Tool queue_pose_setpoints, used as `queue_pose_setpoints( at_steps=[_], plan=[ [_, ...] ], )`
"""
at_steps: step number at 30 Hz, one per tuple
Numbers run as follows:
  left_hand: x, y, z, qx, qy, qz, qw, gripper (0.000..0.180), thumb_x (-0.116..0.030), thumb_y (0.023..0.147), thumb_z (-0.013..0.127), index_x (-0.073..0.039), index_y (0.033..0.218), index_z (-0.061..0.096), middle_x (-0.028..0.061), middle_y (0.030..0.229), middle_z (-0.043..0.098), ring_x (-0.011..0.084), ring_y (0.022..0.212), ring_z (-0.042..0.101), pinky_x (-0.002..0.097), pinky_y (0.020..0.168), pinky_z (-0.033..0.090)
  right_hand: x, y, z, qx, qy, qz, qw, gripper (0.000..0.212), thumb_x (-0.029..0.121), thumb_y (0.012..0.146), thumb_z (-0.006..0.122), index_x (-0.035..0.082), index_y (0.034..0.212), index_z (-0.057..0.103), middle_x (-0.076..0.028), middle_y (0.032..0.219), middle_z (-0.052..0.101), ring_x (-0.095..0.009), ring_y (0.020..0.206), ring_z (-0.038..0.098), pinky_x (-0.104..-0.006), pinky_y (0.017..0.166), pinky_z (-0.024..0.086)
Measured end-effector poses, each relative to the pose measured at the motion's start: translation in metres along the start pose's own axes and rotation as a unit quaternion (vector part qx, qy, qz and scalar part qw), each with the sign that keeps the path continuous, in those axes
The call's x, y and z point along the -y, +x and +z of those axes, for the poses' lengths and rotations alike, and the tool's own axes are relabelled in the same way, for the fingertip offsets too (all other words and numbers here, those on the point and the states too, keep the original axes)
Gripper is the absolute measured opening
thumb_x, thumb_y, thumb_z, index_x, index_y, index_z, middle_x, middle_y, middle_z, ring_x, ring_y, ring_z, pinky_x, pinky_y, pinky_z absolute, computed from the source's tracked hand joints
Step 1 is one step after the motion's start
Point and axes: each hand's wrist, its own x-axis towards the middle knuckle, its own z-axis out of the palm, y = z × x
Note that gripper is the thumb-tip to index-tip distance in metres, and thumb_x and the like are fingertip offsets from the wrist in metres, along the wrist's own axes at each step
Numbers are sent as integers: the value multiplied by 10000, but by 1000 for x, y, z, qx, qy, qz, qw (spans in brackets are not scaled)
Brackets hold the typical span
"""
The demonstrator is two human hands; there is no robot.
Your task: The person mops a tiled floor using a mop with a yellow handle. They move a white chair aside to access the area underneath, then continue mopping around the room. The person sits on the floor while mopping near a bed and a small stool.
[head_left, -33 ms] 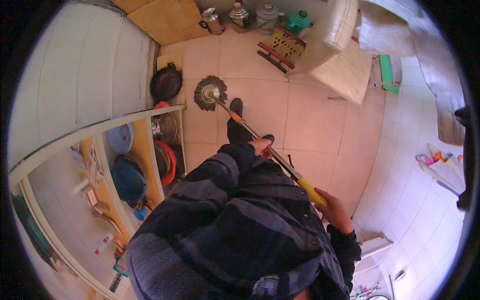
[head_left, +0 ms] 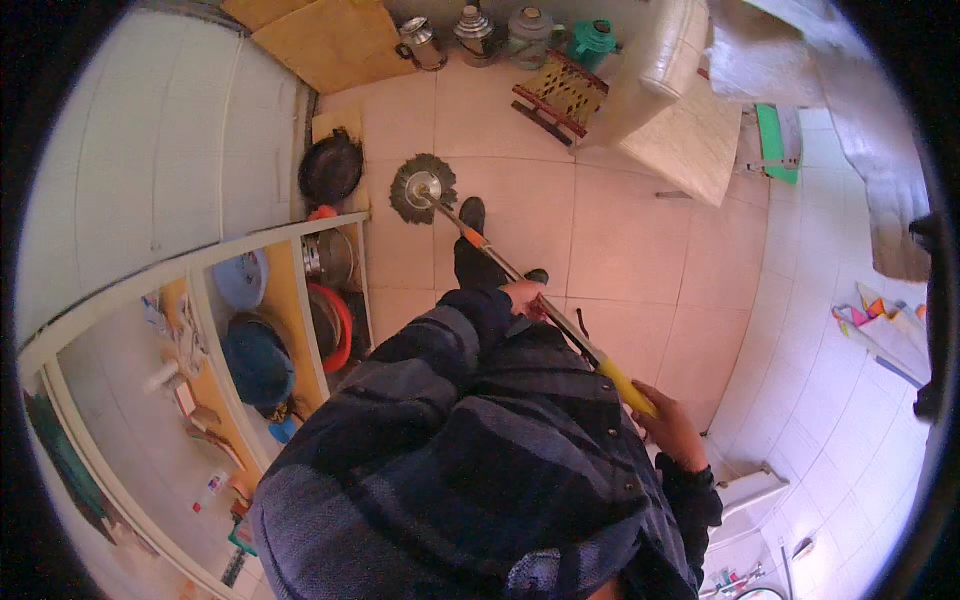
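Below, both hands grip a long mop handle (head_left: 520,285) over a tiled floor (head_left: 640,240).

Near the middle, the left hand (head_left: 522,294) is closed around the metal shaft partway down, while the right hand (head_left: 672,428) wraps its fingers round the yellow upper end, nearer and to the right. Farther off, the round grey mop head (head_left: 422,188) rests flat on the pale tiles, just left of a dark shoe (head_left: 472,214). Left of it, a black pan (head_left: 330,168) sits by shelves holding a blue bowl (head_left: 240,280) and a red-rimmed dish (head_left: 335,325). Metal kettles (head_left: 478,32) line the far wall, with a small woven stool (head_left: 560,95) just near them.
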Motion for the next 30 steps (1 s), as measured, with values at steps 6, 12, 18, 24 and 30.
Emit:
queue_pose_setpoints(
  at_steps=[6, 12, 18, 24, 30],
  plan=[
    [10, 4, 24, -7, 163, -7, 987, 357, -287, 1022, 517, 46, 1026, 644, 195, 942, 710, 308, 814, 702, 439, 693, 595, -22, -44, 22, -64, 78, 44, 994, 460, 56, 953, 674, 36, 1409, 615, -108, 1108, 718, -163, 895, 648, -298, 802, 526],
    [-26, 6, 6, 2, -15, -34, 999, 230, -255, 1021, 589, -28, 1000, 619, 106, 904, 671, 248, 788, 629, 436, 692, 556, -27, -25, 74, -130, 184, -42, 973, 481, 10, 955, 623, -25, 1432, 569, -191, 1303, 704, -253, 1203, 670, -341, 1035, 499],
    [-102, -34, -8, 10, 9, 45, 999, 249, -265, 1015, 611, -18, 1012, 643, 133, 911, 679, 277, 766, 629, 449, 684, 550, -30, 59, 89, -103, 286, -63, 951, 505, -1, 967, 585, -45, 1467, 526, -183, 1428, 633, -272, 1329, 586, -338, 1105, 438],
    [-167, -58, -10, 0, 27, 115, 993, 228, -265, 1004, 620, -51, 932, 656, 92, 836, 686, 217, 725, 658, 362, 640, 550, 38, 136, 68, -138, 251, -73, 955, 489, 131, 1021, 606, -44, 1471, 527, -163, 1289, 686, -219, 1096, 644, -316, 976, 503],
    [-203, -50, -30, -68, 8, 113, 991, 282, -322, 1013, 592, -60, 918, 633, 103, 830, 675, 250, 745, 663, 388, 652, 540, 89, 152, 51, -97, 223, -26, 970, 518, 186, 1028, 632, -10, 1494, 518, -98, 1076, 703, -142, 845, 586, -288, 796, 511]
  ],
)
